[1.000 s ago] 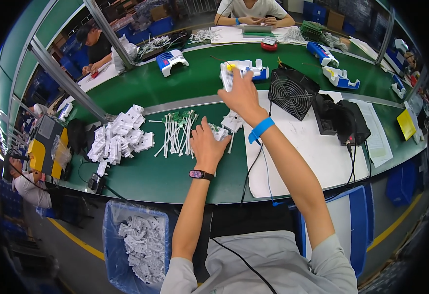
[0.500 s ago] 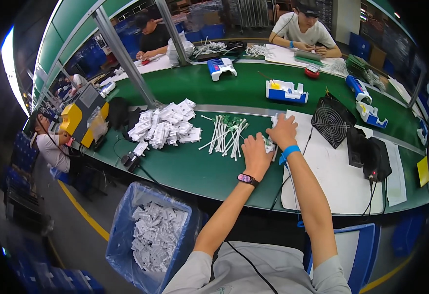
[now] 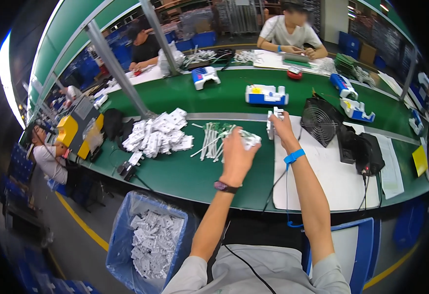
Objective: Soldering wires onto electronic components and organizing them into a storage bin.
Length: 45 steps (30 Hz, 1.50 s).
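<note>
My left hand [image 3: 238, 156] is closed on a white plastic part [image 3: 250, 140], which shows at its fingertips, just right of a bunch of white leads with green boards [image 3: 208, 143]. My right hand [image 3: 284, 130] grips another white plastic part [image 3: 272, 123], held upright above the far left corner of a white sheet [image 3: 317, 188]. A gap separates the two hands. Left of the leads lies a heap of similar white plastic parts [image 3: 158, 133]. The undersides of both held pieces are hidden by my fingers.
A blue-lined bin [image 3: 118, 240] of white parts stands below the bench's front edge. A black fan [image 3: 318, 125] and black device [image 3: 371, 156] sit right. Blue-and-white housings [image 3: 267, 97] rest on the green belt beyond a metal rail. Co-workers sit across and left.
My hands, close together before, are now apart. The left has moved left and the right has turned more upright; a white part now shows clearly in each. The whole view has shifted slightly.
</note>
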{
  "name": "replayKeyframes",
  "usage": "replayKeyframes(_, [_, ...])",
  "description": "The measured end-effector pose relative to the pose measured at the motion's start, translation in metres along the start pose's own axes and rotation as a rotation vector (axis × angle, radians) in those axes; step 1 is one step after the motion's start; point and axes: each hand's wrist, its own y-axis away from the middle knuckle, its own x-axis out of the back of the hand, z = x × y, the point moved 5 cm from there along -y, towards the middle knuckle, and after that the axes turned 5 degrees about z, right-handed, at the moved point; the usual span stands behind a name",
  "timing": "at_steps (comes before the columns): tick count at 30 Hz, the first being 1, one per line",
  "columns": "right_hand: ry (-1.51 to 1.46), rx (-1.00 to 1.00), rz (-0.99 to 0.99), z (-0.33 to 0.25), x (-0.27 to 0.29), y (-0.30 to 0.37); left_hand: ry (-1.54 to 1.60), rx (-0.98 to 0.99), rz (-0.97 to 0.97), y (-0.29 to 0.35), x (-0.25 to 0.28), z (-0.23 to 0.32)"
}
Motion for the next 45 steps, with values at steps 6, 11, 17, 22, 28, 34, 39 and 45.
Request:
replayKeyframes(6, [-1.027, -0.247, -0.397, -0.062, 0.024, 0.048, 0.722, 0.118, 0.402, 0.003, 0.065, 0.023])
replayKeyframes(11, [-1.244, -0.260, -0.375, -0.103, 0.087, 0.122, 1.184, 0.247, 0.311, 0.015, 0.049, 0.049])
replayKeyframes(17, [-1.058, -0.110, -0.173, -0.106, 0.216, 0.304, 1.485, 0.308, 0.196, 0.065, 0.049, 0.088])
replayKeyframes(22, [-0.900, 0.165, 0.535, -0.056, 0.388, 0.445, 1.340, 0.419, 0.013, 0.104, 0.030, 0.104])
replayKeyframes(28, [0.069, -0.112, 1.130, 0.134, 0.519, 0.499, 1.378, 0.378, -0.165, 0.129, 0.008, 0.134])
replayKeyframes(34, [0.815, 0.046, 0.431, 0.215, 0.429, 0.418, 1.284, 0.293, -0.304, 0.131, 0.001, 0.138])
replayKeyframes(39, [0.909, 0.027, 0.147, 0.233, 0.402, 0.416, 1.194, 0.333, -0.357, 0.135, -0.016, 0.125])
replayKeyframes(45, [1.014, 0.109, 0.248, 0.264, 0.403, 0.427, 1.079, 0.455, -0.317, 0.146, -0.043, 0.115])
